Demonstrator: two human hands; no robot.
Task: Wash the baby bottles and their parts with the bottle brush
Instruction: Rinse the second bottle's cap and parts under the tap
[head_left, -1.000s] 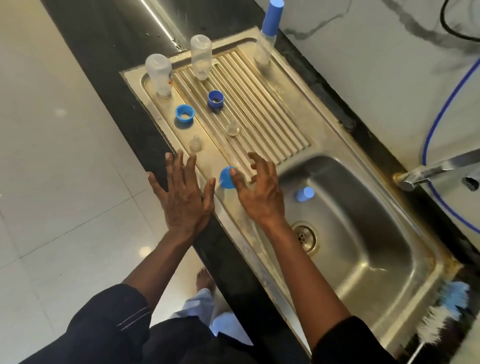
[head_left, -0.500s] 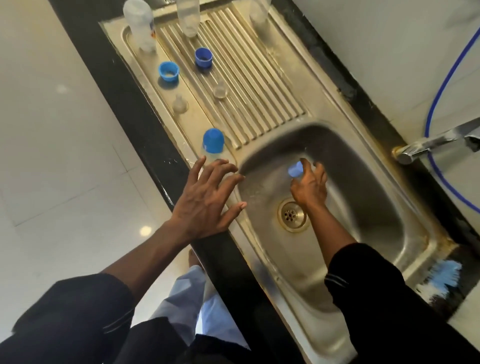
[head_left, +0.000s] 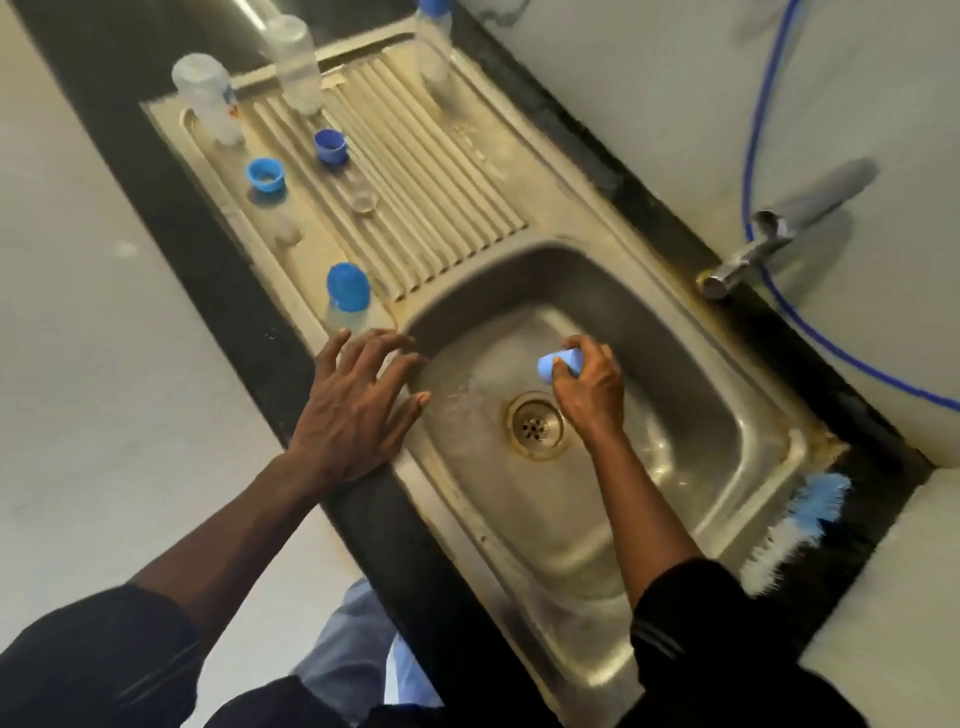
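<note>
Inside the steel sink basin (head_left: 727, 415), my right hand (head_left: 589, 389) grips a light blue bottle cap (head_left: 558, 364) just above the drain. My left hand (head_left: 353, 400) rests with spread fingers on the sink's front rim, holding nothing. A small bottle with a blue cap (head_left: 347, 296) stands just beyond its fingertips. On the drainboard (head_left: 467, 171) stand three clear bottles, at the far left (head_left: 208, 98), far middle (head_left: 296, 62) and far right (head_left: 434, 47). Two blue rings (head_left: 266, 176) (head_left: 330, 146) and clear teats (head_left: 362, 200) lie there too. The bottle brush (head_left: 795, 530) lies at the sink's right corner.
A metal tap (head_left: 779, 234) juts out from the wall over the basin's far right side, with a blue hose (head_left: 748, 130) hanging along the wall behind it. Black countertop (head_left: 171, 218) frames the sink; pale tiled floor lies to the left.
My right hand went from the drainboard edge down into the basin and took hold of the light blue cap. My left hand shifted right onto the sink rim.
</note>
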